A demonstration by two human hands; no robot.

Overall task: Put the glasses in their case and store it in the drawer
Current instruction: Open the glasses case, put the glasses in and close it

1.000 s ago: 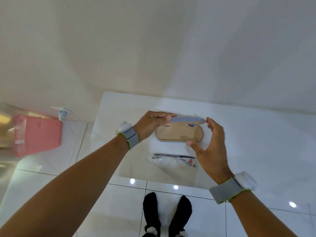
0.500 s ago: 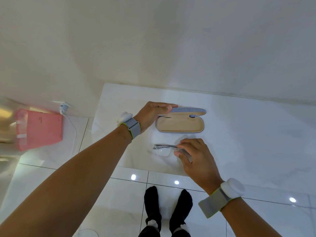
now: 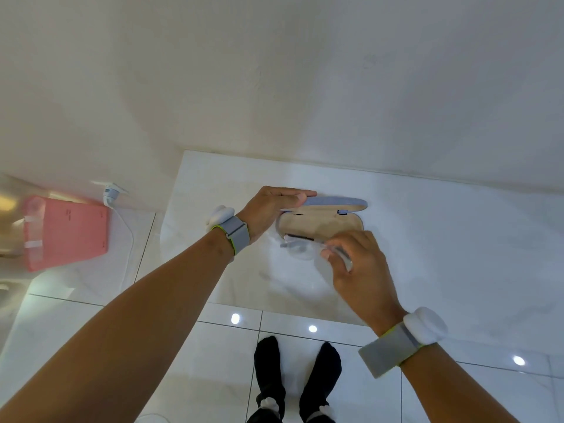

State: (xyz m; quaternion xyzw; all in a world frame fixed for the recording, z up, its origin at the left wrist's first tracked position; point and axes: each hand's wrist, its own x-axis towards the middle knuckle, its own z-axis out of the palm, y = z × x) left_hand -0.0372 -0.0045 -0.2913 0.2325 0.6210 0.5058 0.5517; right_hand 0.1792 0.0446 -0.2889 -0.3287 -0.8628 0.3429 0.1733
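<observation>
Head view, looking steeply down. A white marble-look counter (image 3: 457, 239) filled the centre and right of the frame, against a plain pale wall.

The glasses case (image 3: 320, 222) lay open on the counter just above mid-frame: tan lining up, grey-blue lid (image 3: 335, 202) raised along the far edge. The left hand (image 3: 271, 209) was at the case's left end, fingers laid over the lid's top edge, thumb underneath; grip closed on the lid.

The right hand (image 3: 360, 267) sat just below and right of the case, fingertips pinched on the glasses (image 3: 305, 244); grip closed on the frame's right portion. The glasses were clear-lensed and blurred, held level at the case's near rim, their left end overlapping that rim. Whether they touched the case could not be told. A faint shadow lay on the counter beneath them.

Both wrists wore a grey band with a lime edge and a white puck-like unit: left (image 3: 233, 232), right (image 3: 403, 340).

Lower centre: two feet in black socks (image 3: 297, 377) on glossy white floor tiles (image 3: 213, 346) with bright ceiling-light reflections.

Left edge: a pink box (image 3: 65, 232), beside it a white plug with a cable (image 3: 111, 193) trailing down the floor.

No drawer could be made out.
</observation>
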